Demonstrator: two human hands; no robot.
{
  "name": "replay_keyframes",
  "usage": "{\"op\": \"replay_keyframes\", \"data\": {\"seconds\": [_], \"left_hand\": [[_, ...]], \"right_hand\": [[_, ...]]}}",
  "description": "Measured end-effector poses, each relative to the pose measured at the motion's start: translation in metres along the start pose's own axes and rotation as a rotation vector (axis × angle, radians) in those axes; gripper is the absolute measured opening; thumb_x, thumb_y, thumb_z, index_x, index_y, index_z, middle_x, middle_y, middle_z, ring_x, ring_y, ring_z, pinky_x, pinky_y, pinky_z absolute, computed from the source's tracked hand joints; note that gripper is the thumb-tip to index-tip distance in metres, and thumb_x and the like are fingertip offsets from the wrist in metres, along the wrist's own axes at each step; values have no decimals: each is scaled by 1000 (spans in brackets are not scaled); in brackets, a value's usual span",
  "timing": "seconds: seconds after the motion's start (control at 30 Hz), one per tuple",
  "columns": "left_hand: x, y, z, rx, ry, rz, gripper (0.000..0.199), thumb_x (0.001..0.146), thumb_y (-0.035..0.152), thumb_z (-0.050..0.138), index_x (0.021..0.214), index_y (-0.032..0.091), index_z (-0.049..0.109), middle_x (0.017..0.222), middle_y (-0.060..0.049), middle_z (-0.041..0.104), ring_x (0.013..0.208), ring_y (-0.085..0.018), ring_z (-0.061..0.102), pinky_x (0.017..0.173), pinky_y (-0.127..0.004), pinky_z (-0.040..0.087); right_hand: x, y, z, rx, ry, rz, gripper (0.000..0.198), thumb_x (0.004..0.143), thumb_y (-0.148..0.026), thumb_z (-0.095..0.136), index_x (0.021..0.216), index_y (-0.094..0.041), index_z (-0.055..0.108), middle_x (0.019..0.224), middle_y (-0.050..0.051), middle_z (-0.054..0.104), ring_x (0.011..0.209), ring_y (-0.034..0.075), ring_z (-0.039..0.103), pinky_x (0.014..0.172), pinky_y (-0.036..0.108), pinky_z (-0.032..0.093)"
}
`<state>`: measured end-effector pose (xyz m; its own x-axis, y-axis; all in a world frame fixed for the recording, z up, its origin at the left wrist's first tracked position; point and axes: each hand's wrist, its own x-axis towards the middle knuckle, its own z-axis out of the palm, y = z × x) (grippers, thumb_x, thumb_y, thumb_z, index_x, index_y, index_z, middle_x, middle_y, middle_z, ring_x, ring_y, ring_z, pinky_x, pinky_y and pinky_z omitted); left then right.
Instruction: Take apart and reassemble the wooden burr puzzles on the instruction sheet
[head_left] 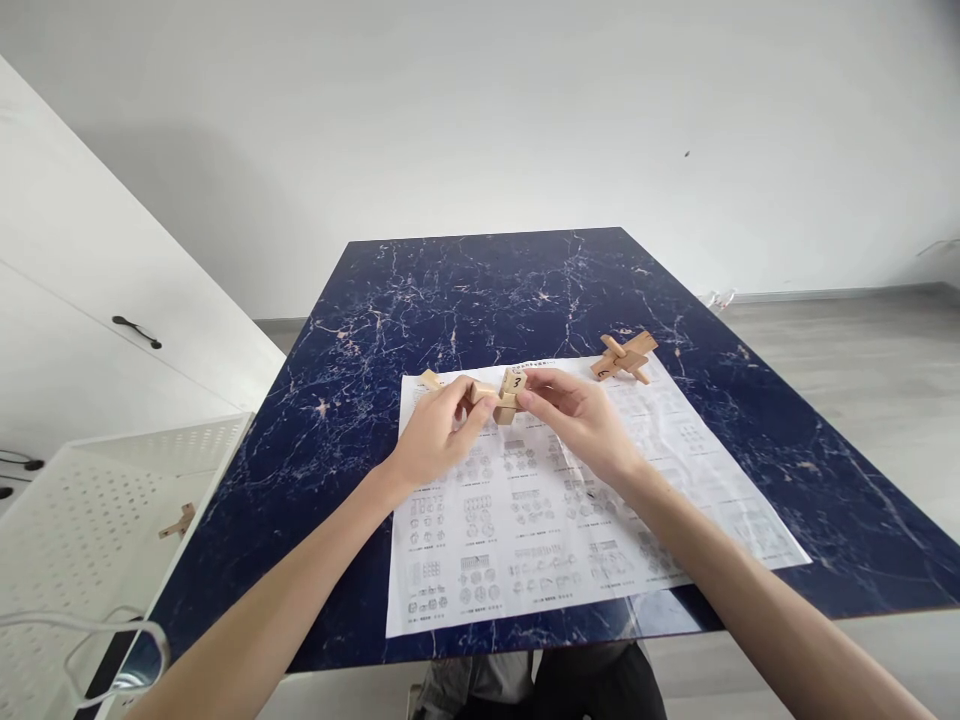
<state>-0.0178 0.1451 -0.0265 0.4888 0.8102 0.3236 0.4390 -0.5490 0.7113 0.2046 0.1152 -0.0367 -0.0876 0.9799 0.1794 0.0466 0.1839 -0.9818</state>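
Observation:
Above the far part of a printed instruction sheet [480, 590], my two hands bring light wooden puzzle pieces together. My left hand [433, 430] pinches a small wooden puzzle piece [482, 391] between thumb and fingers. Closed around the side of an upright wooden block marked 3 [514, 384] is my right hand [589, 415]. The pieces meet between my fingertips; fingers partly cover the joint, so I cannot tell whether they interlock. Another pale wooden piece [430, 380] lies just behind my left hand. A cross-shaped wooden puzzle [626, 357] rests at the sheet's far right corner.
The sheet lies on a dark blue marbled table [465, 300]. To the left stands a white perforated shelf [97, 500] with a small wooden piece [178, 521] and a white cable [154, 628]. A white cabinet [90, 250] rises beyond it.

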Motion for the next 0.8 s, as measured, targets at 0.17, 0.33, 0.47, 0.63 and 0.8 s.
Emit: {"op": "replay_keyframes", "data": {"seconds": [0.17, 0.33, 0.47, 0.63, 0.8], "left_hand": [[0, 3, 1, -111, -121, -15, 37, 111, 48, 49, 83, 23, 52, 74, 0, 62, 65, -16, 58, 62, -32, 48], [-1, 5, 4, -63, -65, 27, 36, 107, 44, 56, 78, 23, 49, 67, 3, 52, 59, -14, 49, 58, -31, 42], [-3, 5, 7, -33, -27, 46, 39, 105, 43, 57, 74, 23, 46, 64, 4, 52, 56, -13, 48, 56, -30, 41], [-6, 3, 10, 46, 29, 102, 37, 104, 40, 59, 74, 23, 48, 62, 4, 57, 54, -12, 51, 54, -28, 42], [-9, 7, 16, 248, 53, 287, 33, 101, 37, 64, 74, 23, 51, 63, 4, 64, 53, -13, 57, 56, -29, 45]], "right_hand": [[-1, -1, 1, -110, 7, -18, 32, 99, -54, 71, 104, -22, 75, 98, 7, 80, 90, 25, 77, 81, 39, 64], [-1, -2, 1, -174, 23, -54, 34, 100, -55, 68, 97, -21, 73, 91, 7, 79, 83, 23, 75, 78, 37, 60], [-2, -1, 2, -240, 32, -26, 36, 101, -56, 65, 92, -22, 70, 86, 6, 79, 79, 23, 74, 72, 35, 58], [-3, 2, 5, -266, 35, 3, 34, 101, -55, 64, 91, -22, 68, 83, 5, 80, 75, 22, 75, 69, 34, 55], [-5, 2, 13, -288, 77, 64, 32, 98, -52, 69, 84, -24, 61, 76, 4, 79, 70, 22, 73, 65, 35, 52]]}}
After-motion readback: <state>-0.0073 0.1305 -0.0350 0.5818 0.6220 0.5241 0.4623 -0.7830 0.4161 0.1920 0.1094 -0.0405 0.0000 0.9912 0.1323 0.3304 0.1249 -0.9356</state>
